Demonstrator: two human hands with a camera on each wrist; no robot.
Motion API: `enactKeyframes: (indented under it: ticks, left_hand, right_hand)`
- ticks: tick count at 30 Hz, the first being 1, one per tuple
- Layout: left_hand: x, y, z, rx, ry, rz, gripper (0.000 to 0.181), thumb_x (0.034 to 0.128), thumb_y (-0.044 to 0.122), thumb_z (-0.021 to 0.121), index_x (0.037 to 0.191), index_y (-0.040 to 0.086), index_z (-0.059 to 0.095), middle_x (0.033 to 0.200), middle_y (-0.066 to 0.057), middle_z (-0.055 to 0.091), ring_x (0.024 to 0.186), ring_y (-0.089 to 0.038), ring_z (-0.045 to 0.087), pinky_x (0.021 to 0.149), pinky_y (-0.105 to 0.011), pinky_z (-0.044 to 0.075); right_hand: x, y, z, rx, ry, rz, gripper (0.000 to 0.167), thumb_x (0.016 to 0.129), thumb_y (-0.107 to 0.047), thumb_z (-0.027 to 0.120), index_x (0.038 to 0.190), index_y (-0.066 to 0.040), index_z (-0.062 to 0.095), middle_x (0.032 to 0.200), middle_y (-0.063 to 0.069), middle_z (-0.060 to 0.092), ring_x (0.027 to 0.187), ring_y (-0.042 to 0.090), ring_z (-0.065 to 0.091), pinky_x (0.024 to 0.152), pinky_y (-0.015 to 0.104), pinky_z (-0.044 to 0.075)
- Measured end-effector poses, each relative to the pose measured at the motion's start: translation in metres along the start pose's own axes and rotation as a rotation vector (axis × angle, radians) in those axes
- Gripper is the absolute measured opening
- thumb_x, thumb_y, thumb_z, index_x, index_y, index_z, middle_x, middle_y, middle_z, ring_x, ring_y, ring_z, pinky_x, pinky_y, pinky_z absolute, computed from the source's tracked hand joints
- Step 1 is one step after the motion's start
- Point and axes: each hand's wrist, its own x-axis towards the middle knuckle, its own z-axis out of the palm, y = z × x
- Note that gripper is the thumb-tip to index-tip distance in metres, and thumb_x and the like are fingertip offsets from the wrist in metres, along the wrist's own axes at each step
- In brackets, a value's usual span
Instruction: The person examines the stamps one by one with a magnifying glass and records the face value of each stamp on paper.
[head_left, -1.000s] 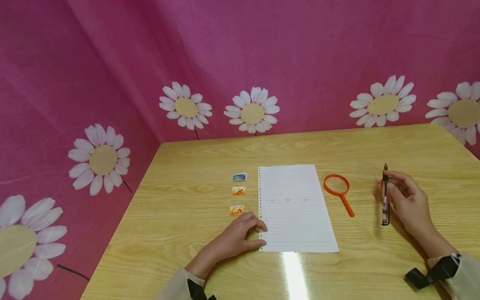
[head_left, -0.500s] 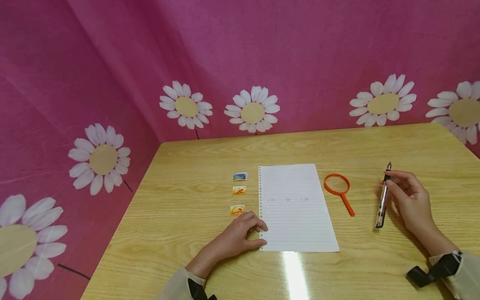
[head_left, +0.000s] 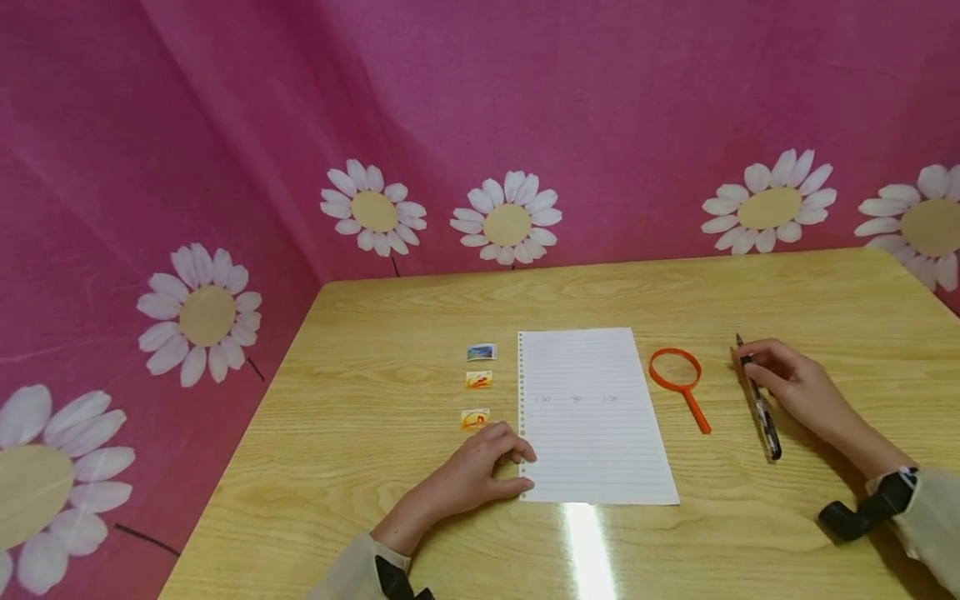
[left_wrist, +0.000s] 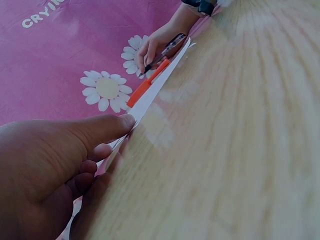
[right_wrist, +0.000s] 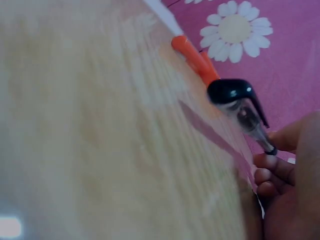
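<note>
My right hand (head_left: pixel 801 390) pinches a black-and-clear pen (head_left: pixel 763 415) near its tip, right of the magnifying glass. The pen's tip points away from me, and its black rear end looms large in the right wrist view (right_wrist: pixel 231 91). My left hand (head_left: pixel 474 473) rests at the lower left edge of a lined sheet of paper (head_left: pixel 592 450), thumb and fingertips touching it. Faint handwritten numbers (head_left: pixel 576 399) run across the sheet's middle. An orange-red magnifying glass (head_left: pixel 694 411) lies beside the sheet's right edge.
Three small stamp-like pictures stand in a column left of the sheet: a blue one (head_left: pixel 482 352) and two yellow-orange ones, the upper (head_left: pixel 478 380) and the lower (head_left: pixel 475 418). A pink cloth with daisies (head_left: pixel 615 125) hangs behind the wooden table (head_left: pixel 360 358).
My right hand has shifted left, toward the magnifying glass. The pen has turned in its fingers, its tip swinging left and its rear end right. My left hand has stayed in place.
</note>
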Motion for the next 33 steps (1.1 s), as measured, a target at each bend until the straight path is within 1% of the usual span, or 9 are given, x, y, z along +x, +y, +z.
enactKeyframes:
  ticks: [4,7,10,14,17,21,26,30,33]
  left_hand:
    - [0.000,0.001,0.001,-0.001,-0.002,0.002,0.024,0.0885,0.026,0.073,0.109,0.016,0.064,0.099,0.001,0.056,0.091,-0.006,0.050,0.086,-0.020,0.044]
    - [0.000,0.002,0.002,-0.004,-0.006,0.006,0.024,0.0886,0.025,0.073,0.109,0.016,0.064,0.099,0.001,0.056,0.092,-0.006,0.050,0.086,-0.020,0.045]
    - [0.000,0.003,0.003,-0.002,-0.008,0.010,0.024,0.0888,0.025,0.073,0.109,0.016,0.064,0.099,0.001,0.056,0.091,-0.006,0.050,0.086,-0.020,0.044]
    - [0.001,0.005,0.003,0.003,-0.006,0.006,0.023,0.0890,0.026,0.073,0.109,0.016,0.064,0.098,0.002,0.055,0.091,-0.006,0.049,0.085,-0.020,0.044]
    - [0.001,0.006,0.002,0.003,-0.008,-0.001,0.023,0.0891,0.026,0.072,0.109,0.016,0.064,0.099,0.002,0.055,0.091,-0.006,0.049,0.085,-0.020,0.044]
    - [0.001,0.007,0.002,-0.003,-0.012,-0.004,0.023,0.0894,0.026,0.072,0.109,0.016,0.064,0.099,0.002,0.055,0.092,-0.005,0.049,0.085,-0.020,0.044]
    - [0.003,0.007,0.003,-0.008,-0.012,-0.005,0.023,0.0896,0.026,0.072,0.109,0.016,0.064,0.099,0.002,0.055,0.092,-0.005,0.049,0.086,-0.020,0.043]
    - [0.004,0.006,0.004,-0.034,-0.007,-0.007,0.022,0.0898,0.026,0.072,0.109,0.016,0.065,0.099,0.002,0.056,0.092,-0.005,0.050,0.086,-0.020,0.043]
    - [0.004,0.005,0.005,-0.089,0.004,-0.012,0.021,0.0901,0.025,0.071,0.108,0.016,0.065,0.098,0.001,0.057,0.089,-0.005,0.050,0.082,-0.019,0.043]
  right_hand:
    - [0.008,0.002,-0.002,-0.059,-0.073,-0.001,0.021,0.100,-0.010,0.054,0.120,-0.005,0.060,0.102,-0.036,0.052,0.085,-0.016,0.048,0.068,0.011,0.037]
    - [0.012,0.003,-0.001,-0.074,-0.098,-0.025,0.019,0.099,-0.008,0.055,0.117,-0.006,0.061,0.099,-0.031,0.056,0.080,-0.011,0.050,0.065,0.014,0.039]
    - [0.015,0.001,-0.002,-0.110,-0.115,-0.055,0.017,0.098,-0.006,0.057,0.113,-0.008,0.063,0.099,-0.014,0.063,0.077,-0.007,0.049,0.064,0.014,0.038]
    - [0.020,-0.002,-0.003,-0.184,-0.139,-0.086,0.016,0.096,-0.006,0.059,0.110,-0.011,0.065,0.106,0.011,0.067,0.081,-0.013,0.046,0.068,0.011,0.037]
    - [0.022,-0.002,-0.004,-0.217,-0.159,-0.108,0.015,0.095,-0.004,0.060,0.107,-0.011,0.065,0.108,0.016,0.068,0.083,-0.015,0.045,0.068,0.010,0.037]
    - [0.023,-0.001,-0.003,-0.268,-0.171,-0.149,0.016,0.092,-0.002,0.063,0.104,-0.011,0.065,0.102,0.012,0.069,0.076,-0.008,0.045,0.064,0.016,0.037]
    - [0.024,0.000,-0.003,-0.316,-0.162,-0.186,0.018,0.090,-0.001,0.064,0.103,-0.012,0.065,0.087,0.003,0.066,0.066,-0.003,0.040,0.061,0.021,0.034]
    - [0.022,0.002,-0.003,-0.296,-0.149,-0.197,0.019,0.091,-0.001,0.064,0.107,-0.012,0.066,0.077,-0.003,0.060,0.064,-0.003,0.039,0.058,0.021,0.034]
    - [0.019,0.003,-0.004,-0.244,-0.125,-0.171,0.019,0.093,-0.003,0.062,0.110,-0.012,0.065,0.072,-0.007,0.054,0.063,-0.002,0.040,0.056,0.020,0.033]
